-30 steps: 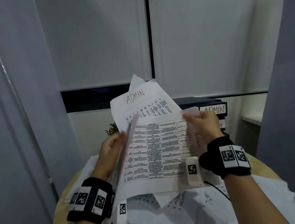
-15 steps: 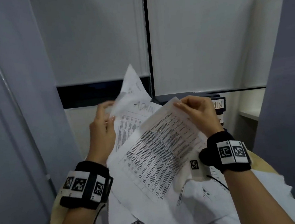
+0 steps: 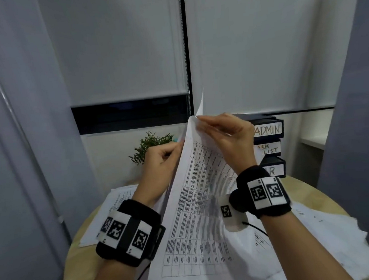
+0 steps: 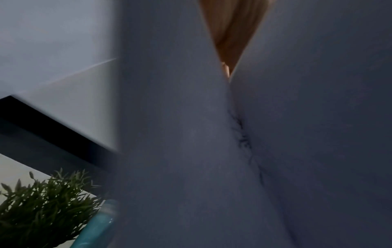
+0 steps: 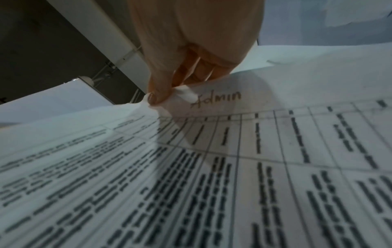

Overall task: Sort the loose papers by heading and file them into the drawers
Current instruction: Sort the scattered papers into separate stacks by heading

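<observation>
I hold several printed sheets upright above the round table. My right hand (image 3: 209, 126) pinches the top corner of a table-printed sheet (image 3: 198, 205) headed "Admin" (image 5: 218, 99); its thumb (image 5: 157, 97) presses the crumpled corner. My left hand (image 3: 169, 154) grips the sheets behind it at their left edge; the left wrist view shows only blurred paper (image 4: 191, 134) close up. The black drawer unit (image 3: 269, 145) stands at the back right with labels "ADMIN", a partly hidden "…SK LIST" and a third partly hidden one. Loose papers (image 3: 321, 239) cover the table.
A small green plant (image 3: 150, 145) in a turquoise pot stands at the back behind my left hand. The wooden table's edge (image 3: 77, 249) shows at the left. Grey walls close in on both sides, and a white ledge (image 3: 313, 142) is at the right.
Both hands have brought the sheets together and turned them edge-on. The left hand dropped lower and moved right; the "ADMIN" sheet behind is now hidden.
</observation>
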`<state>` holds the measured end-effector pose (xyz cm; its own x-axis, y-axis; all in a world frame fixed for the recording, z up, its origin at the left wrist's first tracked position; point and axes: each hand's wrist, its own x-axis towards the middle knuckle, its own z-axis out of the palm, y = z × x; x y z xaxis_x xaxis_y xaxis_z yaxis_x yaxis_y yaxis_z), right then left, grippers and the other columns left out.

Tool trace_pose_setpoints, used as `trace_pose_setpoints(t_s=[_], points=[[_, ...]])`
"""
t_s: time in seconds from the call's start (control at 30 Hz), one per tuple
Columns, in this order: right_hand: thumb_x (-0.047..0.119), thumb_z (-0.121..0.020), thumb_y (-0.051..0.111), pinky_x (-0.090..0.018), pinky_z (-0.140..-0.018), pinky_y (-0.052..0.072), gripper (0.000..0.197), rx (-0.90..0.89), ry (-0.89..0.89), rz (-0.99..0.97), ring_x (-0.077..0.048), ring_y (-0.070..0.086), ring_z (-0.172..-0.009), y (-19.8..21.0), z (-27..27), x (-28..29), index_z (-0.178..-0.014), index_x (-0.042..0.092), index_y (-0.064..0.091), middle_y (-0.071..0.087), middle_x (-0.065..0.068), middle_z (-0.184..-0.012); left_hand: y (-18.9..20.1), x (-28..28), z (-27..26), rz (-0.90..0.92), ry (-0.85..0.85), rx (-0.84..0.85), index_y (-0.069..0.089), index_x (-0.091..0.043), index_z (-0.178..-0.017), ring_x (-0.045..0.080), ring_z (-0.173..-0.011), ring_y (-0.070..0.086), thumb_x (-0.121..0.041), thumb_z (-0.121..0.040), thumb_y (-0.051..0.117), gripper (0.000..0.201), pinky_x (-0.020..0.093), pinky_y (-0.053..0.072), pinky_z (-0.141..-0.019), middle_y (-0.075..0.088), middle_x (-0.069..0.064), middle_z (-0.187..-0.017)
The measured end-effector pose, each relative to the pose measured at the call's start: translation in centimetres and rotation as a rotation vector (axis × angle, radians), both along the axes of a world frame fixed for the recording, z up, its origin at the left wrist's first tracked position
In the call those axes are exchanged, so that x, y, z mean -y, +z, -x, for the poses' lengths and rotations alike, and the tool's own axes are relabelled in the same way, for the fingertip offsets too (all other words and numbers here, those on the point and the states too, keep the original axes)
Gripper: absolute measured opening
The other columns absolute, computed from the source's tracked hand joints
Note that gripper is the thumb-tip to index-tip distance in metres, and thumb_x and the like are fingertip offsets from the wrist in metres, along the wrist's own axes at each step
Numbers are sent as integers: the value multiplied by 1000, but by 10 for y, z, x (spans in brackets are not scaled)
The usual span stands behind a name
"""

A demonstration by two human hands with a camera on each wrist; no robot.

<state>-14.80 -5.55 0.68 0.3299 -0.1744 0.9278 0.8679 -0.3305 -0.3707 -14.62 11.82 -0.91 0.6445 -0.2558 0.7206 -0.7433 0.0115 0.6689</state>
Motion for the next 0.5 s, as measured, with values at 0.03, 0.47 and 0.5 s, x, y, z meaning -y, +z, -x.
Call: trace_pose_setpoints(t_s=[0.03,0.47,0.5], points=[[11,-79,78,-39,-76,56,16,-2,6,-9,-23,68,-81,-1,0,-1,-94,6,77,72,-5,-85,-1,1,0,16,6,-1,72,3,-88,23,-71,63,-23,-97,52,34,34,49,-66,69,22,-82],[16,-86,70,-39,-82,45,5,158,-332,107,-7,63,-84,-16,-2,-13,-90,14,72,69,11,-92,-4,10,7,218,-28,-228,67,11,-87,31,-69,61,-27,-97,50,43,34,52,-63,66,33,-83],[17,-88,66,-36,-83,40,6,175,-396,109,-3,61,-84,-19,-3,-14,-92,15,70,67,15,-94,-5,11,8,225,-30,-229,69,7,-89,29,-71,65,-24,-97,51,38,33,54,-66,69,26,-84]])
